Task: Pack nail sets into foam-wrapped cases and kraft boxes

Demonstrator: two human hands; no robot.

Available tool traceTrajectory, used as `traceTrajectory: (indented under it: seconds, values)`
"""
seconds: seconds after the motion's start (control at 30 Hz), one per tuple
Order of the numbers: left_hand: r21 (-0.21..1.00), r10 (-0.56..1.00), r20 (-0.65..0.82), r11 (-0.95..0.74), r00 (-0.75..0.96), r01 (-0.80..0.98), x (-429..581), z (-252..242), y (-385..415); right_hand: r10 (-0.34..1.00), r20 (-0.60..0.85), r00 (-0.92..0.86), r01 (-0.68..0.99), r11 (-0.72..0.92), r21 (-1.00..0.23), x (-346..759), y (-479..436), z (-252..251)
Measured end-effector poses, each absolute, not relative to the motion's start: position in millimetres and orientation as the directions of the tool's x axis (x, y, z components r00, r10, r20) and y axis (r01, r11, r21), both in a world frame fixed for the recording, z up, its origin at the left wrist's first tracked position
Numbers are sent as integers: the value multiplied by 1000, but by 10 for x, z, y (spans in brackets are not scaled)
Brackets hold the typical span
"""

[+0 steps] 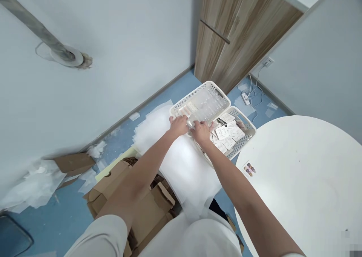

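The left hand (179, 126) and right hand (201, 132), both curled, sit over a clear box (190, 119) in the near end of the basket (189, 98); whether they grip it, I cannot tell. Handling it seems the step; lifting would call for a firm hold.

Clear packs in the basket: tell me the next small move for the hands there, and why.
Probably ease one pack at the near end up slightly, using both hands. The left hand and right hand are close together there, fingers reaching in at the clear packs inside the basket. Whether either already grips one is unclear.
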State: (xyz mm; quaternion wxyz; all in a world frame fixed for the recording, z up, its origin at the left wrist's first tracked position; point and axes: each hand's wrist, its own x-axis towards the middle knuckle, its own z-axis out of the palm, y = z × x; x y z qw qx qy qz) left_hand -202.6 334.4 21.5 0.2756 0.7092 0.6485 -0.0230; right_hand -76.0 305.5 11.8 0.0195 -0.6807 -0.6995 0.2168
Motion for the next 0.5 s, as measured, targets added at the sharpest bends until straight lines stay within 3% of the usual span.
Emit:
traceTrajectory:
  seconds: [0.2, 0.33, 0.5]
  values:
    - [503, 963, -238, 10, 128, 864, -1993, 420, 3285, 992, -109, -67, 865, 3, -502, -617, 2928, 371]
    - [684, 980, -108, -47, 165, 728, -1832, 689, 3158, 998, -55, 2, 740, -38, -672, -345, 2717, 679]
    - [910, 873, -239, 48, 424, 412, -1320, 976, 2734, 996, -61, 59, 406, -80, -911, 436, 2108, 939]
